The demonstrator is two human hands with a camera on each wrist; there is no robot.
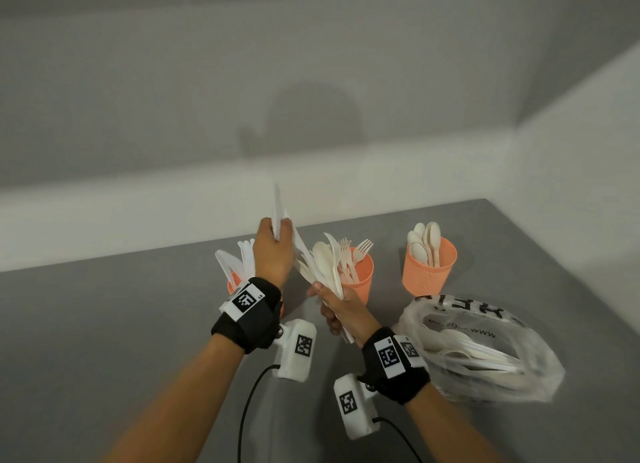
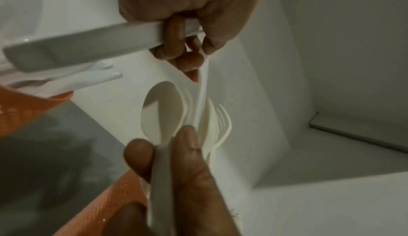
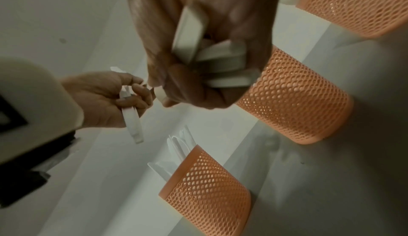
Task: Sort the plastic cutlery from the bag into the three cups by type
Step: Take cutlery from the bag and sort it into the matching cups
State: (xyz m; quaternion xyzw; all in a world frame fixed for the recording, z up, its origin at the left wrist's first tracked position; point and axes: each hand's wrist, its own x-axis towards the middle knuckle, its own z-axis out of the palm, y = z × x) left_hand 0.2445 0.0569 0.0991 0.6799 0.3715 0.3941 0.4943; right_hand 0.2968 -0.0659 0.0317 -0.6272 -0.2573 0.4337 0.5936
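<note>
My left hand (image 1: 275, 232) grips a white plastic knife (image 1: 277, 203), blade up, above the left orange cup (image 1: 232, 284) that holds knives. In the left wrist view its fingers (image 2: 176, 35) curl round the knife's handle (image 2: 88, 47). A second thin white piece (image 2: 203, 91) runs from them down into the bundle. My right hand (image 1: 330, 306) grips a fanned bundle of mixed cutlery (image 1: 323, 265) by the handles (image 3: 220, 60), in front of the middle cup (image 1: 362, 277) of forks. The right cup (image 1: 429, 272) holds spoons.
A clear plastic bag (image 1: 485, 351) with more cutlery lies on the grey table (image 1: 104, 324) to the right of my right wrist. White walls close the table's far and right edges. Cables trail from both wrist cameras toward me.
</note>
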